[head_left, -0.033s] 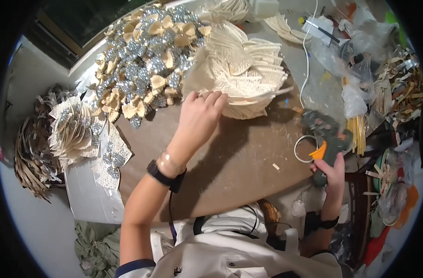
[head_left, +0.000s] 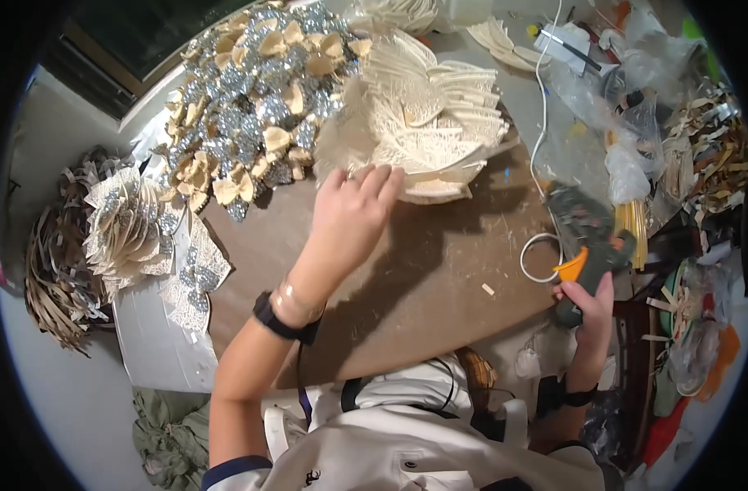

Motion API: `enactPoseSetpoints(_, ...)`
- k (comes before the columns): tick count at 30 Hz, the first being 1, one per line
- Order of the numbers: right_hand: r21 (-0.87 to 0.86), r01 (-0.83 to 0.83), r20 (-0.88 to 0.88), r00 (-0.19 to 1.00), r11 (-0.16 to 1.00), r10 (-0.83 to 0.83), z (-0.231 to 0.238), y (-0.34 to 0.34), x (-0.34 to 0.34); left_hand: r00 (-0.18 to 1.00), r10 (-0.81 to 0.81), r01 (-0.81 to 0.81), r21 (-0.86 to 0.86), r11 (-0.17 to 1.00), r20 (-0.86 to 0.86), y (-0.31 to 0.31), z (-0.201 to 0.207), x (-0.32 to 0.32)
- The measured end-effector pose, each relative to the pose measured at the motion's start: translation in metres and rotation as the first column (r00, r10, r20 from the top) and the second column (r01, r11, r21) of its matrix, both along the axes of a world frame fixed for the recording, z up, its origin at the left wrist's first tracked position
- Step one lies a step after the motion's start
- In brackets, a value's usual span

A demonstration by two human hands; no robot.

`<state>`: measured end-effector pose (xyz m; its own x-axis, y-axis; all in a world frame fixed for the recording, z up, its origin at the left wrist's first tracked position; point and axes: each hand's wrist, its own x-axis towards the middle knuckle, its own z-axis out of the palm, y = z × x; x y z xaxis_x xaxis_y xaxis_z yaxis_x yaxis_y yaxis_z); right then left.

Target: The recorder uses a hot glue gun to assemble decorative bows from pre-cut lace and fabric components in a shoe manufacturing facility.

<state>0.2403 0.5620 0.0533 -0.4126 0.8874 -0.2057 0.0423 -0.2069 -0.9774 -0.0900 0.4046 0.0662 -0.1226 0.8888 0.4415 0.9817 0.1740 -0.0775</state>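
My right hand [head_left: 588,304], at the right of the table, is closed round the handle of a dark green glue gun [head_left: 584,217] with an orange trigger. The gun's nozzle points away from me, and a white cord runs up behind it. My left hand [head_left: 353,204] is at the near side of a pile of cream lacy leaf-shaped pieces [head_left: 443,119]. Its fingers are bent over the near edge of a pale cream leaf piece [head_left: 341,135] and pinch it. The fingertips are partly hidden behind the hand.
Silver glitter and beige petal flowers [head_left: 267,106] are heaped at the far left. Patterned leaf pieces with glitter [head_left: 132,225] lie on the left beside brown strips [head_left: 58,262]. Plastic bags [head_left: 632,164], yellow glue sticks [head_left: 632,225] and scraps crowd the right. The brown tabletop [head_left: 390,303] has a curved near edge.
The glue gun has shifted slightly right, its nozzle turning with it. The cream piece in my left hand has tilted a little, and the hand has barely moved.
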Motion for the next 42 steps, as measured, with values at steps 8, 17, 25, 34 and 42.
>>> enactPoseSetpoints(8,-0.013,-0.298,-0.605,0.763,0.955,0.230,-0.005,-0.050,-0.006,0.985,0.172,-0.155,-0.310,0.938,0.027,-0.105,-0.040,0.119)
enactPoseSetpoints(17,-0.091,-0.477,-0.578,0.740,0.874,0.344,0.005,-0.080,-0.029,0.761,0.381,-0.415,-0.057,0.908,0.525,-0.132,-0.008,0.065)
enactPoseSetpoints(25,-0.312,-0.174,-0.226,0.968,0.934,0.105,-0.001,-0.096,-0.053,0.039,0.354,-0.448,-0.300,0.842,0.934,-0.166,-0.035,0.055)
enactPoseSetpoints(34,-0.020,-0.133,-0.472,0.875,0.991,0.108,0.030,-0.047,-0.122,0.128,0.191,-0.405,-0.125,0.906,0.973,-0.148,-0.064,0.046)
enactPoseSetpoints(42,0.298,-0.121,-0.593,0.754,0.947,0.283,0.066,0.002,-0.142,0.158,0.221,-0.317,-0.163,0.934,0.962,-0.171,-0.056,0.046)
